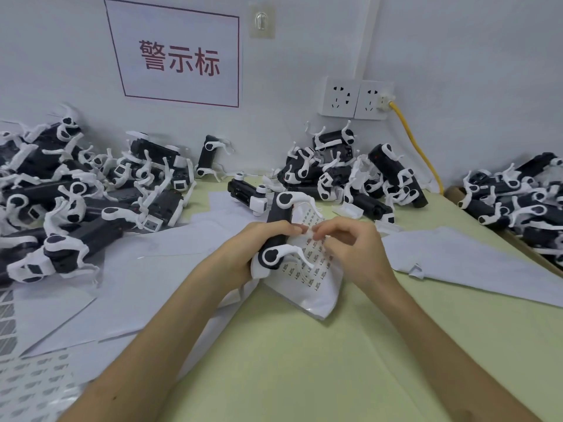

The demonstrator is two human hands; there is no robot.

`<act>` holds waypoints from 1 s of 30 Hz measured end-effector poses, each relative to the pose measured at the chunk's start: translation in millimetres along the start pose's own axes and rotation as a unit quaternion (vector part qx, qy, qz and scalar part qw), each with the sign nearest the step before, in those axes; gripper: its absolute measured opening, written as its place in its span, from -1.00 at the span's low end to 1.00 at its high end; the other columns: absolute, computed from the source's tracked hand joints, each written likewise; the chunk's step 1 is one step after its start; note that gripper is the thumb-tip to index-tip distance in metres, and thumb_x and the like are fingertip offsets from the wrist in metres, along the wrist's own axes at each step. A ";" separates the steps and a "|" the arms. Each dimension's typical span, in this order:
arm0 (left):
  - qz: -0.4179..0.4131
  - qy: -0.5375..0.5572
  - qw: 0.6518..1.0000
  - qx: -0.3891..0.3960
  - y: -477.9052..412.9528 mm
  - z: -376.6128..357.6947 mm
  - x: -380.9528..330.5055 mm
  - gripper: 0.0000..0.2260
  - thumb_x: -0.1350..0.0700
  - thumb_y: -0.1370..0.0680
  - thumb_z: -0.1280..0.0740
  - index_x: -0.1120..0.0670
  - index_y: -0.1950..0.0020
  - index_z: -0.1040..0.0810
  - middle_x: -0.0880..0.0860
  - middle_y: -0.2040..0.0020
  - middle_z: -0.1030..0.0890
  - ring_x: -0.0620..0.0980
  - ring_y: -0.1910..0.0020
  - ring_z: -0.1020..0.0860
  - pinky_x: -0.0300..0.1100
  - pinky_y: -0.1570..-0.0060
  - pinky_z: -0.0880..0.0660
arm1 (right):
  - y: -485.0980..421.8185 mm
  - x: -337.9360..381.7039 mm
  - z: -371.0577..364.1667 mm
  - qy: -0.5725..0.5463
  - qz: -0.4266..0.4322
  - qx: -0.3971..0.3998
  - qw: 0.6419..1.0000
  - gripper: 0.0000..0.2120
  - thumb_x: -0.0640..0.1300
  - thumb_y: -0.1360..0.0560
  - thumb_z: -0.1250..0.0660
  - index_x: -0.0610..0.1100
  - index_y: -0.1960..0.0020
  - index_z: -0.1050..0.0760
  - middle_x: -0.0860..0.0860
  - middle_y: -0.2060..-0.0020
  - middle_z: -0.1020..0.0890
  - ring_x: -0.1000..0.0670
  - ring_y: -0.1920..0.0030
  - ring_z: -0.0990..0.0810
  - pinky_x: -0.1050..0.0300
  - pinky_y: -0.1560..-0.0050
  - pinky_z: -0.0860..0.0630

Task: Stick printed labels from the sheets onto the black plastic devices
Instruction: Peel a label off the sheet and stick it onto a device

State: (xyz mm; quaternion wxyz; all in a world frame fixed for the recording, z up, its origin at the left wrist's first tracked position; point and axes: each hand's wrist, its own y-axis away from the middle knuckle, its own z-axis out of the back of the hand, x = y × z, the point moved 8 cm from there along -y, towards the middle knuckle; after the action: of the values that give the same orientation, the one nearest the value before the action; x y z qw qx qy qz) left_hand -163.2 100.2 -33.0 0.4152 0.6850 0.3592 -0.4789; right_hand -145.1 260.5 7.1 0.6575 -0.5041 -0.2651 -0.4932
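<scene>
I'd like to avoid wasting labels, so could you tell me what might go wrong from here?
1. The sheet is crumpled against the device in the left grip, so its labels could crease.
2. The right grip pinches a small label on the sheet; it may curl, tear or stick to a finger.

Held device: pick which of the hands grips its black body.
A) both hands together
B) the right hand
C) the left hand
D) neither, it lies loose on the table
C: the left hand curls its fingers round the device, while the right hand pinches at the label sheet beside it.
</scene>
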 end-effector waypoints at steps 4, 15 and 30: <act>-0.002 -0.011 1.000 0.007 4.9 -3.0 -2.7 -0.67 0.02 -0.33 -0.50 0.05 -0.07 -0.76 0.15 -0.11 -0.72 0.02 0.00 -0.68 -0.10 -0.13 -0.58 | -3.8 -1.2 2.8 -0.010 -0.008 0.010 1.000 -0.64 -0.44 -0.44 -0.34 0.01 0.12 -0.68 0.11 0.12 -0.73 0.12 -0.01 -0.68 0.16 -0.07 -0.60; -0.001 0.007 1.000 0.010 8.0 -4.4 -3.4 -0.61 0.00 -0.27 -0.53 0.06 -0.07 -0.76 0.11 -0.02 -0.72 0.00 0.11 -0.67 -0.18 0.08 -0.58 | 1.7 10.2 -6.5 0.103 0.086 0.021 0.991 -0.86 -0.29 -0.41 -0.52 -0.05 0.18 -0.68 0.11 0.11 -0.70 0.16 -0.01 -0.64 0.40 -0.03 -0.44; -0.103 0.202 0.972 0.056 18.7 -8.6 -27.8 -0.77 0.19 -0.45 -0.38 0.16 -0.08 -0.50 0.19 -0.21 -0.68 0.12 -0.15 -0.69 -0.07 -0.01 -0.67 | -1.9 -5.4 -12.9 -0.286 -0.117 0.113 0.944 -0.60 -0.14 -0.40 -0.28 -0.07 -0.20 -0.68 -0.02 -0.25 -0.65 0.00 -0.10 -0.56 0.04 -0.06 -0.44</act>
State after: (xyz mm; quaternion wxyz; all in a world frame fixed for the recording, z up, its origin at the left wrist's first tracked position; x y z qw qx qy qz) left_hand -151.4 97.9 -0.6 0.2437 0.7491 0.4768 -0.3900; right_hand -150.7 250.6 -1.2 0.5445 -0.5117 -0.5528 -0.3689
